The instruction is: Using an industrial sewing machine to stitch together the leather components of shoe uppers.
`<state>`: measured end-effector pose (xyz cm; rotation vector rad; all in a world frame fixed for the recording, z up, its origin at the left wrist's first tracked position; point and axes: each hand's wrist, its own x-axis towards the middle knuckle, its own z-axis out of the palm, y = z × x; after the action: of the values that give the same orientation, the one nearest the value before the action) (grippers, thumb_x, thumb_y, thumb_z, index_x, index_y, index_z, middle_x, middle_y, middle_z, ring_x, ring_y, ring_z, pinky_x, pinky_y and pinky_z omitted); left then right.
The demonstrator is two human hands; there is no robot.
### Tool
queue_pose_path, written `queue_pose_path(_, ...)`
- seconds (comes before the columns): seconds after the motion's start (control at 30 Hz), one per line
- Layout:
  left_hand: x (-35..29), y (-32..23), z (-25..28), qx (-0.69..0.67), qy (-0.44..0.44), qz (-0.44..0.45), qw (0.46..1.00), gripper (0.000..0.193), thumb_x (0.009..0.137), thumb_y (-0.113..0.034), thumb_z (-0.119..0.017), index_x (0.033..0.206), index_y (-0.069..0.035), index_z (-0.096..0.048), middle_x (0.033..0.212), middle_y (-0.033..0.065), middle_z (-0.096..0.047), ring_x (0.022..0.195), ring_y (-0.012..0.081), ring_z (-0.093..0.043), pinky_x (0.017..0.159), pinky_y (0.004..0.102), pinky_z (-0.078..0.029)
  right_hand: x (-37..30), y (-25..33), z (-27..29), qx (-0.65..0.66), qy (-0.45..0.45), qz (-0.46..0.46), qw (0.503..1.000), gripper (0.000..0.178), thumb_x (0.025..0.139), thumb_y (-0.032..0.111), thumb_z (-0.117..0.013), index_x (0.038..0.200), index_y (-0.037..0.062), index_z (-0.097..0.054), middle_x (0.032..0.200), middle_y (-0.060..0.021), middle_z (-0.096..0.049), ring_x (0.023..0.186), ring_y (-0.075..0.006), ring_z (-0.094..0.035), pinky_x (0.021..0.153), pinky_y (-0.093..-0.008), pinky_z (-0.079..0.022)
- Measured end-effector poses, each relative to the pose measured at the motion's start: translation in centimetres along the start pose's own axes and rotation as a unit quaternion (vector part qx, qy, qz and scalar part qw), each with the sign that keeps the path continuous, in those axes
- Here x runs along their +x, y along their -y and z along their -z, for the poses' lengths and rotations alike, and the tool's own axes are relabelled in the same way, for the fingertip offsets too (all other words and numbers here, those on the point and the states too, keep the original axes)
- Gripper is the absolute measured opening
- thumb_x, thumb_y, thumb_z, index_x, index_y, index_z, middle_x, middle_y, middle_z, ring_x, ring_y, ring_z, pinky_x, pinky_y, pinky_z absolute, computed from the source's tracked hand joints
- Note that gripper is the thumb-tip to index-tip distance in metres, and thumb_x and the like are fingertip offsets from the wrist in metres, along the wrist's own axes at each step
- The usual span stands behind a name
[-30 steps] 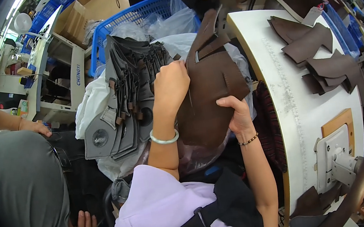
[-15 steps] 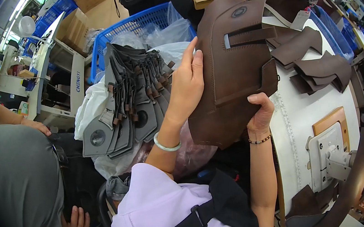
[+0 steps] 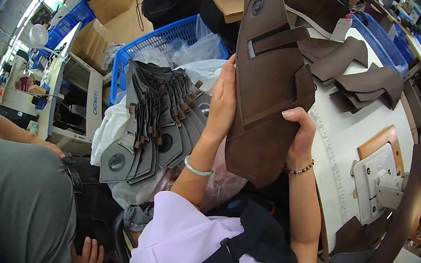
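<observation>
Between both hands I hold up a brown leather panel (image 3: 269, 92), stitched along its edges, with a round embossed badge near the top, a strap across a slot and a small flap at the right side. My left hand (image 3: 224, 97) grips its left edge, the fingers partly hidden behind it. My right hand (image 3: 300, 135) clasps the lower right edge, thumb on the front face, other fingers out of sight behind the leather. The panel is tilted, top leaning away. Left of it lies a fanned stack of grey panels (image 3: 153, 123) with brown tabs.
A white sewing table (image 3: 337, 168) with a machine plate (image 3: 376, 179) is on the right. Curved brown leather pieces (image 3: 367, 87) lie on it. Behind the stack stands a blue basket (image 3: 156, 40) holding clear plastic. A seated person in a grey shirt (image 3: 22, 199) is close on the left.
The leather panel has turned edgewise, so it looks narrower, and its top has shifted left. Both hands keep their grip. A person's dark clothing and hand now show more at the top.
</observation>
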<state>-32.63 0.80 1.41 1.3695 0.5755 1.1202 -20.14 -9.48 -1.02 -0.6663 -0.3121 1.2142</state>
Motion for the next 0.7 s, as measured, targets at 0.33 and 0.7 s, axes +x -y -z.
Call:
queue_pose_path(0.33,-0.3,-0.8,-0.1,-0.096,0.083,0.027,0.992,0.077,0.095,-0.041,-0.058,0.149,0.003,-0.025,0.144,0.0155,-0.040,0.132,0.0210,-0.040,0.108,0.0286,-0.032,1.4,1.4,0.4,0.023,-0.003,-0.011,1.000,0.038,0.073,0.009,-0.054,0.108,-0.0059,-0.062,0.103,-0.0165,-0.067,0.092,-0.0269,-0.065,0.088,-0.0357,-0.053)
queue_pose_path(0.7,-1.1,-1.7,-3.0,-0.107,-0.094,-0.204,0.969,0.088,0.087,0.004,-0.064,0.153,0.000,-0.006,0.148,0.0190,-0.031,0.127,0.0274,-0.048,0.104,0.0368,-0.043,2.8,5.3,4.4,0.063,0.010,0.002,0.998,0.048,0.072,0.007,-0.050,0.116,-0.0100,-0.056,0.113,-0.0218,-0.064,0.102,-0.0325,-0.065,0.093,-0.0422,-0.054)
